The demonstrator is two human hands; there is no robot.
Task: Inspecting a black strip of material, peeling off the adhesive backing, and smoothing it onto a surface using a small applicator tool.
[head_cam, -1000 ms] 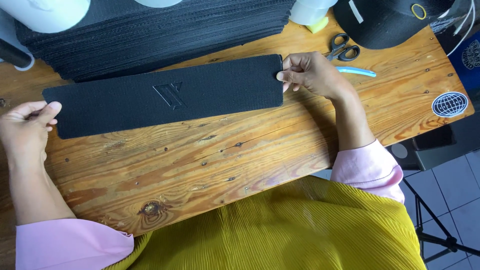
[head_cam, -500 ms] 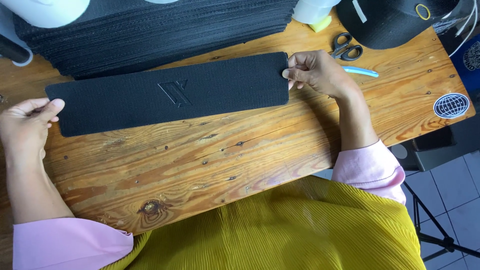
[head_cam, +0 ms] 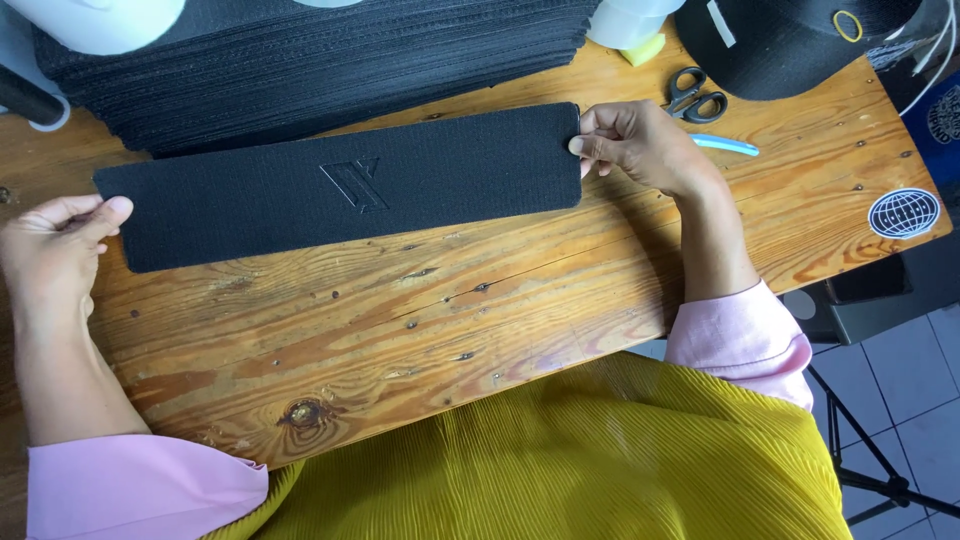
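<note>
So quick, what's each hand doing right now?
Left hand: pinching the left end of the black fabric strip.
Right hand: pinching the strip's right end.

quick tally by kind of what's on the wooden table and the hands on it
black fabric strip, held at each end by the left hand and right hand: 1
stack of black strips: 1
scissors: 1
light blue pen: 1
round sticker: 1
hands: 2
total: 7
</note>
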